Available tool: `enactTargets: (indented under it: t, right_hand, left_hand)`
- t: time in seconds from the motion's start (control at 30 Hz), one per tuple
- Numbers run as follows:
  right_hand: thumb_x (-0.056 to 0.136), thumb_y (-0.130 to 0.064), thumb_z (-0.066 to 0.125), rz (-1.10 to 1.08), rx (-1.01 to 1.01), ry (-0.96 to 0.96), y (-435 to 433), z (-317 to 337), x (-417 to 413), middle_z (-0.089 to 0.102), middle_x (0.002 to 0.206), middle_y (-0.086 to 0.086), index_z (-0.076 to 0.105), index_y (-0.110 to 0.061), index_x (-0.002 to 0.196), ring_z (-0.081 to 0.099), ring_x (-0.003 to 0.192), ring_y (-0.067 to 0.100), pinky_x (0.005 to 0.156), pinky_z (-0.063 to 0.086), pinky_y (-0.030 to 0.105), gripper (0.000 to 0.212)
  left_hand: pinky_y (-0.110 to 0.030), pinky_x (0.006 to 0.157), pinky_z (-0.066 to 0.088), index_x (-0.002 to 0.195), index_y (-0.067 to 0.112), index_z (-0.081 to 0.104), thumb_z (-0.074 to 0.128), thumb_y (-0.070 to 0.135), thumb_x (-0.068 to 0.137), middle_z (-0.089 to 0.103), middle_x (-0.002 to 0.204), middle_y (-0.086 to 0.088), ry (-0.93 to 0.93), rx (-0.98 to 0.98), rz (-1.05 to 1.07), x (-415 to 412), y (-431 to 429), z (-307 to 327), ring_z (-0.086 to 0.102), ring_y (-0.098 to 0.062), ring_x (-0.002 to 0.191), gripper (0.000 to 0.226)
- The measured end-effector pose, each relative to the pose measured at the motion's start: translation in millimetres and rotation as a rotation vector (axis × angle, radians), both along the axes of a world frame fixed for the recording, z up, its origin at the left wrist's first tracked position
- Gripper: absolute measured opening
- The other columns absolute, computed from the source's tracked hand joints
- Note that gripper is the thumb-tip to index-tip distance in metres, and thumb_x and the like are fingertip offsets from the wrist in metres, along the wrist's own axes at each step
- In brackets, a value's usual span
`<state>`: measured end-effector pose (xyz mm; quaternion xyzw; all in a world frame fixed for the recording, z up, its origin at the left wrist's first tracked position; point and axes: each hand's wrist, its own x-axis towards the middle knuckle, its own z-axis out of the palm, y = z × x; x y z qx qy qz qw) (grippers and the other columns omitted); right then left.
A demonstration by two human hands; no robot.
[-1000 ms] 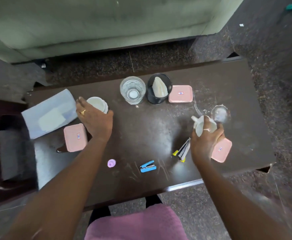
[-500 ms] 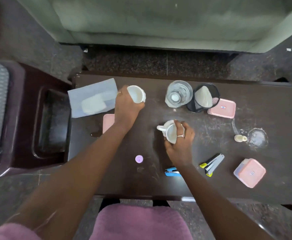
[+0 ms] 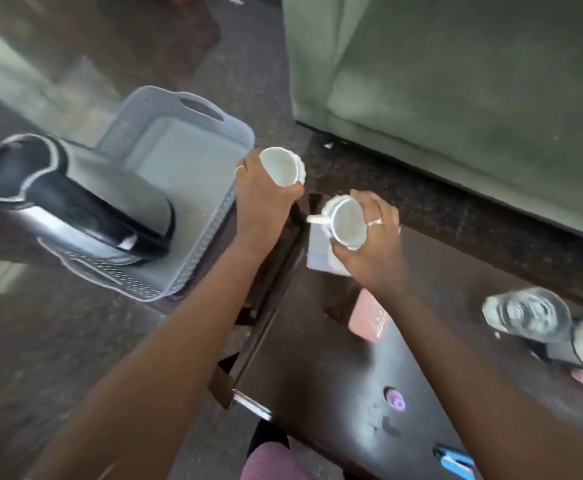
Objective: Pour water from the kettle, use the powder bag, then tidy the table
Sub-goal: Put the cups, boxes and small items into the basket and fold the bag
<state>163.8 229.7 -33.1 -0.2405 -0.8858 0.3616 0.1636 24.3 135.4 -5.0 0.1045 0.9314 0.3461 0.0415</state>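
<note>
Frame is motion-blurred; outlines soft throughout. The person's left hand (image 3: pixel 266 195) is closed around a white cup (image 3: pixel 282 167), fingers wrapped on its side, mouth of the cup tipped toward the camera; a ring shows on one finger. This hand sits over the near right corner of a grey plastic tray (image 3: pixel 186 140) with perforated walls and cut-out handles. Whether the cup touches the tray rim cannot be told. To the left of that hand, inside the tray, the kettle (image 3: pixel 75 199) lies or leans steeply on its side: steel body, black handle and lid. The right hand (image 3: pixel 369 244) grips a second white cup (image 3: pixel 347 223), also tipped with its opening toward the camera, handle pointing toward the left hand; a ring is visible here too. The two cups are near each other but apart. Directly under the right hand lies a pale blue-white flat packet, the powder bag (image 3: pixel 319 252), on the dark table (image 3: pixel 335 375). Below the right wrist sits a pink lidded box (image 3: pixel 369 320). Farther right of that hand stands a clear glass (image 3: pixel 527 317), blurred. Near the forearm: a small purple round object (image 3: pixel 395 400) and a blue stapler (image 3: pixel 454 459) at the table's front edge.
</note>
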Motion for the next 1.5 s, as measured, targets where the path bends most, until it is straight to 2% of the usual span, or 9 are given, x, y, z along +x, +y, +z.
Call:
enactTargets:
  t: [0.07,0.23,0.43,0.57,0.77,0.9,1.03,1.23,1.5]
  right_hand:
    - [0.066,-0.014,0.078,0.044,-0.019,0.04,-14,13,-47,0.05,0.127,0.016,0.048,-0.007,0.13,0.043,0.116,0.035,0.096,0.03,0.023,0.07]
    - [0.068,-0.027,0.078,0.131,0.017,0.039,-55,36,-157,0.054,0.122,0.015,0.049,-0.008,0.128,0.047,0.111,0.035,0.094,0.039,0.037,0.069]
    - [0.07,-0.037,0.074,0.148,0.039,-0.128,-86,31,-247,0.052,0.122,0.012,0.047,-0.013,0.128,0.045,0.116,0.034,0.092,0.043,0.041,0.069]
    - [0.07,-0.032,0.076,0.122,-0.003,-0.24,-102,19,-288,0.049,0.125,0.013,0.045,-0.01,0.127,0.042,0.12,0.033,0.093,0.041,0.04,0.068]
    - [0.073,-0.029,0.076,0.127,-0.071,-0.354,-115,-2,-324,0.042,0.135,0.016,0.038,-0.006,0.133,0.033,0.128,0.035,0.103,0.033,0.038,0.075]
    - [0.075,-0.028,0.074,0.113,-0.049,-0.372,-123,-10,-334,0.043,0.131,0.015,0.041,-0.009,0.13,0.036,0.123,0.034,0.1,0.035,0.036,0.067]
    - [0.076,-0.025,0.073,0.133,-0.037,-0.37,-128,-14,-344,0.044,0.129,0.015,0.041,-0.008,0.131,0.036,0.121,0.034,0.098,0.036,0.038,0.065]
    - [0.084,-0.023,0.065,0.166,0.036,-0.307,-142,-14,-351,0.049,0.127,0.016,0.046,-0.001,0.126,0.037,0.119,0.035,0.101,0.028,0.04,0.051]
    - [0.085,-0.014,0.063,0.195,0.019,-0.328,-150,-16,-357,0.043,0.133,0.016,0.037,-0.003,0.133,0.034,0.123,0.033,0.103,0.027,0.038,0.056]
  left_hand:
    - [-0.023,0.088,0.03,0.12,0.003,0.047,0.076,0.028,0.067,0.053,0.12,-0.016,-0.005,-0.039,0.043,-31,-20,8,0.045,-0.028,0.113,0.065]
    - [-0.035,0.101,0.034,0.126,0.001,0.041,0.076,0.023,0.072,0.044,0.129,-0.02,-0.175,-0.165,0.166,-124,-67,30,0.04,-0.031,0.123,0.068]
    - [-0.036,0.102,0.042,0.129,-0.001,0.043,0.068,0.019,0.081,0.043,0.133,-0.019,-0.246,-0.49,0.067,-206,-97,41,0.041,-0.031,0.126,0.057]
    - [-0.034,0.1,0.04,0.124,0.001,0.051,0.07,0.028,0.079,0.048,0.132,-0.018,-0.3,-0.686,-0.128,-233,-110,37,0.044,-0.032,0.125,0.055]
    - [-0.036,0.08,0.049,0.104,-0.003,0.062,0.08,0.04,0.064,0.064,0.102,-0.021,-0.308,-0.871,-0.442,-269,-121,33,0.058,-0.034,0.09,0.062]
    - [-0.031,0.067,0.045,0.095,-0.003,0.061,0.082,0.045,0.056,0.06,0.089,-0.018,-0.24,-0.91,-0.539,-282,-128,29,0.051,-0.03,0.081,0.065]
    - [-0.03,0.06,0.043,0.065,0.007,0.043,0.085,0.048,0.044,0.044,0.059,-0.005,-0.201,-0.905,-0.604,-294,-136,23,0.047,-0.028,0.065,0.062]
    - [-0.03,0.064,0.041,0.097,0.002,0.052,0.084,0.051,0.044,0.044,0.079,-0.007,-0.179,-0.938,-0.684,-295,-147,14,0.045,-0.026,0.074,0.079]
    - [-0.037,0.074,0.053,0.113,0.005,0.051,0.08,0.059,0.046,0.059,0.11,-0.013,-0.173,-1.06,-0.7,-297,-146,8,0.059,-0.031,0.093,0.091]
